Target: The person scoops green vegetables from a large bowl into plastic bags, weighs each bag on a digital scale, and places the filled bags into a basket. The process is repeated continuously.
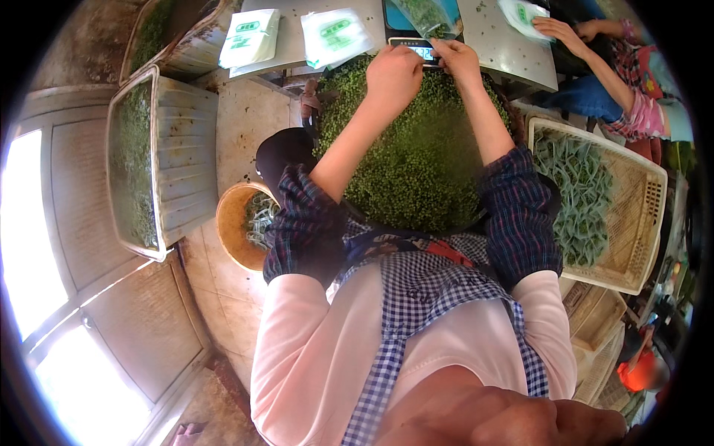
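A clear plastic bag of small green leaves lies on a digital scale with a blue top and a lit display. My right hand pinches the near end of this bag, just over the display. Beside it, my left hand is curled at the display's left edge; whether its fingers hold part of the bag cannot be told. Below both forearms a large heap of small green leafy sprouts fills a wide container at my lap. Two stacks of printed plastic bags, one left and one nearer the scale, lie on the metal table.
At right a cream plastic crate holds many filled bags. A co-worker's hand touches another bag stack. On my left stand an orange bucket with pale strips inside and a large bin of greens. Metal table edge runs ahead.
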Demonstrator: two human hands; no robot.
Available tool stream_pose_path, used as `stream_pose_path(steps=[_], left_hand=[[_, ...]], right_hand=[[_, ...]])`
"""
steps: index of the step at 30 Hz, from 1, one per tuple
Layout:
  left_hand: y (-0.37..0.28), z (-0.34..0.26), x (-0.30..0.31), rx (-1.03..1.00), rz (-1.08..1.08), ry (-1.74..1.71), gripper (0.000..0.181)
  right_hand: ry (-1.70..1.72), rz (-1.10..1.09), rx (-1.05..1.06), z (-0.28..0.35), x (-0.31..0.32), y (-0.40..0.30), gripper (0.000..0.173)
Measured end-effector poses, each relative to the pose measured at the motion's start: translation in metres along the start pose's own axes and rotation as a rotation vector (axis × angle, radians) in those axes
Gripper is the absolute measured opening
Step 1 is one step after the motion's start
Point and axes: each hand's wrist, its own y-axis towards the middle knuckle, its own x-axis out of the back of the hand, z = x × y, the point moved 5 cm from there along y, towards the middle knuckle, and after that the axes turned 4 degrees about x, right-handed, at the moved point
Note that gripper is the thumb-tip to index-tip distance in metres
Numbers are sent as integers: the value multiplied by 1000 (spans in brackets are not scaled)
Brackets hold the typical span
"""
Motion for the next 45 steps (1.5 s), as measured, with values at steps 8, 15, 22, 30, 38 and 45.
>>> stream_pose_path(steps=[8, 15, 22, 30, 38, 45], left_hand=[[30, 5, -48, -236, 89, 484, 45], [29, 2, -45, -235, 21, 401, 43], [2, 28, 5, -37, -252, -157, 33], [-18, 42, 2, 136, -210, -291, 27], [-30, 48, 17, 194, -297, -340, 21], [-33, 25, 2, 163, -224, -367, 20]], right_hand=[[-50, 35, -86, -6, -2, 2, 24], [82, 118, -11, 7, 16, -15, 31], [-895, 681, 530, 64, 15, -83, 25], [-587, 310, 256, 67, 48, -49, 22], [-755, -22, 415, 81, 50, -23, 26], [-1000, -174, 731, 94, -1, 21, 19]])
